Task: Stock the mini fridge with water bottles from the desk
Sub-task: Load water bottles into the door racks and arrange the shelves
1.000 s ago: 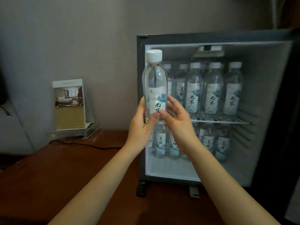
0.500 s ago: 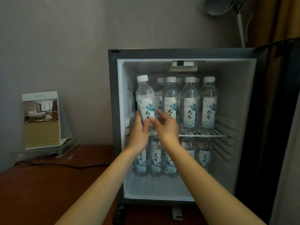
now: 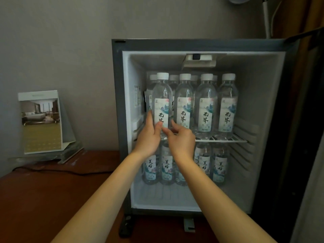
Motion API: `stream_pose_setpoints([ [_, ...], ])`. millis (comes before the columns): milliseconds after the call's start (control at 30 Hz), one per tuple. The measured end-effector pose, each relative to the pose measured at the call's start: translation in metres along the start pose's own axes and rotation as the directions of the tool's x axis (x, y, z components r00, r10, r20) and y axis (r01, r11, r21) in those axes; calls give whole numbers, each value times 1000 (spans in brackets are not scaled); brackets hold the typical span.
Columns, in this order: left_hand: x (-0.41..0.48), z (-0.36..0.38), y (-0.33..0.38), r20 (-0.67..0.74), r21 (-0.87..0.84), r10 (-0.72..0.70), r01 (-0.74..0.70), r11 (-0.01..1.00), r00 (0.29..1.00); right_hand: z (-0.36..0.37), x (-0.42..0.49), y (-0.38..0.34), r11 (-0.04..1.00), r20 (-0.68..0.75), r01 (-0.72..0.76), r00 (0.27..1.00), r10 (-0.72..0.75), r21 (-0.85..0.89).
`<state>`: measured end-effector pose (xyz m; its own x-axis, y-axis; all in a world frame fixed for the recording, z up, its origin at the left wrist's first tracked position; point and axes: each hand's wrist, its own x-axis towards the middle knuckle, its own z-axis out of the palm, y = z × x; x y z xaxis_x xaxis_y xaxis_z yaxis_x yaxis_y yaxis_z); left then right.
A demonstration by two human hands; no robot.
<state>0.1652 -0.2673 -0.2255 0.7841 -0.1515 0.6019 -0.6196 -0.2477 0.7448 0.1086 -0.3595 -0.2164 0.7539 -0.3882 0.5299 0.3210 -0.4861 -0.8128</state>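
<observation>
Your two bare forearms reach forward over the dark wooden desk (image 3: 52, 199) into the open mini fridge (image 3: 119, 120). Your left hand (image 3: 149, 135) wraps the lower part of the water bottle (image 3: 161, 102) from its left side, thumb on the label. Your right hand (image 3: 180, 137) sits just beside it on the right, its fingers (image 3: 169, 133) loosely curled and touching the bottle's base area; whether they truly grip cannot be told.

The bottle stands upright, long axis vertical, white cap up, label facing you, at the left end of the front row on the wire shelf (image 3: 228, 140).

Counting that front row, you have four bottles: the held one and three upper bottles (image 3: 206, 106) to its right. More caps show behind them, at least four, partly hidden. Below the shelf, four lower bottles (image 3: 219, 167) show in front, all upright; your wrists cover part of that row, and any behind cannot be counted.

Farther left, one brochure stand (image 3: 41, 121) rests on the desk against the wall, with one dark cable (image 3: 66, 171) running along the desk in front of it.
</observation>
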Motion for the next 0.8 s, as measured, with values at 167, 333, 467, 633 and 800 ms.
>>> stream_pose_setpoints([
  [167,-2,0,7,15,-43,6,-5,999,1000,3,-3,1,998,-36,-11,999,9,-54],
  [333,1,5,4,-66,192,-4,16,981,998,12,-4,7,991,-97,39,994,-52,-128],
  [467,2,9,3,-81,271,-19,40,962,997,12,-4,10,984,-111,63,990,-82,-168],
  [633,0,12,7,-75,393,-34,61,918,997,11,0,10,982,-75,74,993,-88,-174],
  [800,2,13,8,-54,395,-81,96,914,995,3,5,6,979,1,37,999,-37,-201],
])
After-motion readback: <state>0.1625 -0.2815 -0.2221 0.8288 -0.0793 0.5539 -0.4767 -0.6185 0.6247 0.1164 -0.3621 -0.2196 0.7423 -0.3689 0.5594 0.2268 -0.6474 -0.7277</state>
